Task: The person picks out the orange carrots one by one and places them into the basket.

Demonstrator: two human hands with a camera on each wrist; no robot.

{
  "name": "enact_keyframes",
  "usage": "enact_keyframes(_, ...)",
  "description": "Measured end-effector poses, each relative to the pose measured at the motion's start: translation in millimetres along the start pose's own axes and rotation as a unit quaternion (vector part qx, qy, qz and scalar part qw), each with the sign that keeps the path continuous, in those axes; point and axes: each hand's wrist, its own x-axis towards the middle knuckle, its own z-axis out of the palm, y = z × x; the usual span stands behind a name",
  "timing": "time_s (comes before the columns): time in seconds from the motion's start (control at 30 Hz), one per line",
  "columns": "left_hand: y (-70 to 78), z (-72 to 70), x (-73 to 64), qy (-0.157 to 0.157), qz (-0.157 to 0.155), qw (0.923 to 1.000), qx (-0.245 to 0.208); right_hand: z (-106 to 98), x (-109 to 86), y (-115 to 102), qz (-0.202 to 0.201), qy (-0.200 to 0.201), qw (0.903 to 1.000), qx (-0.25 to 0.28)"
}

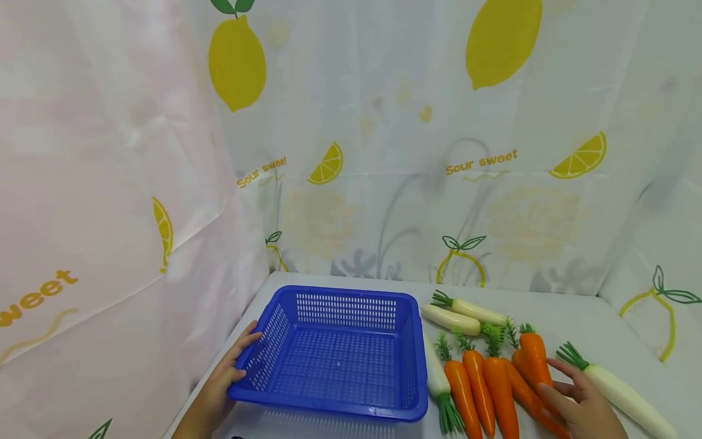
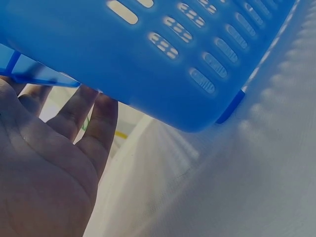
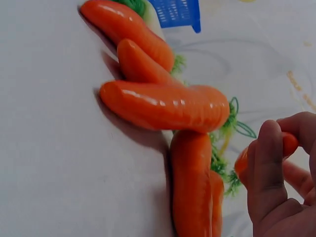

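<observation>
A blue plastic basket (image 1: pixel 334 360) with slotted walls stands on the table at the middle left, nothing inside it. My left hand (image 1: pixel 218 381) grips its left rim, fingertips over the edge; in the left wrist view the fingers (image 2: pixel 98 126) reach up behind the rim. At the right, my right hand (image 1: pixel 589 408) pinches an orange carrot (image 1: pixel 534 350) with a green top. That carrot shows between thumb and fingers in the right wrist view, partly covered by them. Several other carrots (image 1: pixel 498 390) lie side by side just left of this hand.
Two white radishes (image 1: pixel 452 318) lie behind the carrots. A third radish (image 1: pixel 436 372) rests along the basket's right wall, and another radish (image 1: pixel 631 396) lies right of my right hand. Curtains printed with lemons (image 1: pixel 384 152) enclose the table (image 1: pixel 576 317) at the back and sides.
</observation>
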Motion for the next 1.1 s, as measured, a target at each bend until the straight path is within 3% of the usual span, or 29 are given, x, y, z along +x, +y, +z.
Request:
enact_keyframes(0.2,0.3,-0.2,0.4,0.004,-0.008,0.9999,0.006,22,-4.5,-7,0.005,0.001,0.9992,0.039)
enact_keyframes(0.33,0.5,0.3,0.8,0.004,-0.009,0.9999,0.008,32,-6.9,-8,-0.007,0.005,0.9994,0.033)
enact_keyframes(0.57,0.4,0.7,1.4,0.003,0.01,0.9999,0.011,47,-13.6,-18,-0.017,0.006,0.9985,0.051)
enact_keyframes(1.1,-0.3,0.8,2.0,0.005,0.012,0.9999,0.008,70,-28.6,-37,-0.055,-0.013,0.9929,0.105)
